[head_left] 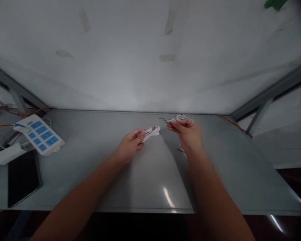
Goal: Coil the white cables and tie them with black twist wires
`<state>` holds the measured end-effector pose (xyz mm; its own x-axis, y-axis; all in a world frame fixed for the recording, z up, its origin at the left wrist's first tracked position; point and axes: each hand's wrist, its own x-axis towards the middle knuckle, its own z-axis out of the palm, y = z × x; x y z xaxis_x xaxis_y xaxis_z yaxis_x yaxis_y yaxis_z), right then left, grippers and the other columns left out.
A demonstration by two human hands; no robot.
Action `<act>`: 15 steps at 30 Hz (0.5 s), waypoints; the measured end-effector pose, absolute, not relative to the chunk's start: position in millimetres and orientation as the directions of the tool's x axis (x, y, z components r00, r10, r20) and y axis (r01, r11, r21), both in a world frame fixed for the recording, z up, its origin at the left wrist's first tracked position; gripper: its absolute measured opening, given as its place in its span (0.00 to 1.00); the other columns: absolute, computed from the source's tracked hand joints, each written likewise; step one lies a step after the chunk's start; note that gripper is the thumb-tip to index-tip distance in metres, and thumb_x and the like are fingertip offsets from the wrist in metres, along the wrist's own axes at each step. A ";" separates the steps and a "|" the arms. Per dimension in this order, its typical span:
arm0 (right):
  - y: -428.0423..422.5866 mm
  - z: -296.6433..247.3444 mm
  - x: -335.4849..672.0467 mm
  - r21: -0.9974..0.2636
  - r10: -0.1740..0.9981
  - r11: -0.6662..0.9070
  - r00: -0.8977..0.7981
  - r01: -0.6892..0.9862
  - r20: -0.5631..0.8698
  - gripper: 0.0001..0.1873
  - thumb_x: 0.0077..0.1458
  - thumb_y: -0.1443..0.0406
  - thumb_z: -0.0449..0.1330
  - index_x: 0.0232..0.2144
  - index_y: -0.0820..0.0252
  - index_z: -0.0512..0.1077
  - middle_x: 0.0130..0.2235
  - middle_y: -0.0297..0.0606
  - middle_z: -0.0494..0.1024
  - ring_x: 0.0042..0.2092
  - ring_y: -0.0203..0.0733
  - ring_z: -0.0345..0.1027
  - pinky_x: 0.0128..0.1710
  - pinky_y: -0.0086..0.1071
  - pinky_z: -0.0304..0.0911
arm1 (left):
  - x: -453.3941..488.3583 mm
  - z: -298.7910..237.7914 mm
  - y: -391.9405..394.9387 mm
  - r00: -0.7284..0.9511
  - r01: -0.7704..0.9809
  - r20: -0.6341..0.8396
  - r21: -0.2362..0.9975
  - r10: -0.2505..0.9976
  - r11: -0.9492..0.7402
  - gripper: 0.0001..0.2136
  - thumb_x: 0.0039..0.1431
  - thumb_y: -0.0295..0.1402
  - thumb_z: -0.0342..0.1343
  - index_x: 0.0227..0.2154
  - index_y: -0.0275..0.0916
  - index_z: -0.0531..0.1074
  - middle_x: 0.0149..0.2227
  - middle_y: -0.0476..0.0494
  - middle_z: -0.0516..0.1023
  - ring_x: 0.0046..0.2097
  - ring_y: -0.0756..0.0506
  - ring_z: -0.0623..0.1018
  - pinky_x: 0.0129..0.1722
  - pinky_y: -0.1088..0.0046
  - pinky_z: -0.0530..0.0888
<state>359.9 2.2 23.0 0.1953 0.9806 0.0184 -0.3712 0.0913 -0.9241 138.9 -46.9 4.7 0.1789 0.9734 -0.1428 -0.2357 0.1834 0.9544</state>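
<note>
My left hand is closed around a small coil of white cable, pinched between thumb and fingers above the table. A reddish-brown spot shows near the coil's far end. My right hand, a little blurred, is closed at the near edge of a second bundle of white cable. A thin black twist tie sticks out leftward by its fingertips. Below that hand lies another black tie beside a bit of white; the wrist hides the rest.
On the left of the grey table sit a white power strip with blue sockets, a white adapter and a dark tablet. Wires run along both sides. A pale panel with tape patches rises behind, between metal frame bars.
</note>
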 end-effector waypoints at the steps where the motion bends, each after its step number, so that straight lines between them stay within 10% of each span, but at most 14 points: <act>1: 0.4 16.7 344.1 -0.901 0.979 0.068 0.205 -0.428 -0.024 0.19 0.34 0.63 0.80 0.22 0.57 0.72 0.28 0.35 0.83 0.30 0.42 0.79 0.35 0.37 0.77 | 141.5 2.9 -48.4 0.198 -0.243 -0.143 0.951 0.970 0.190 0.19 0.59 0.52 0.64 0.37 0.39 0.75 0.28 0.52 0.66 0.23 0.55 0.57 0.22 0.75 0.52; 15: -31.2 -18.3 273.2 -0.906 0.987 -0.091 0.080 -0.413 -0.136 0.12 0.38 0.64 0.75 0.23 0.58 0.76 0.26 0.34 0.79 0.26 0.36 0.70 0.27 0.31 0.67 | 149.3 -5.3 -43.5 0.010 -0.298 -0.143 0.944 0.990 0.139 0.16 0.60 0.47 0.64 0.32 0.39 0.70 0.22 0.54 0.67 0.21 0.55 0.59 0.21 0.76 0.53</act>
<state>273.2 -31.2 -18.3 0.0804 0.9875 -0.1356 -0.4126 -0.0909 -0.9064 149.3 -43.5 -5.3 0.0100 0.9897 -0.1428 -0.2983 0.1393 0.9443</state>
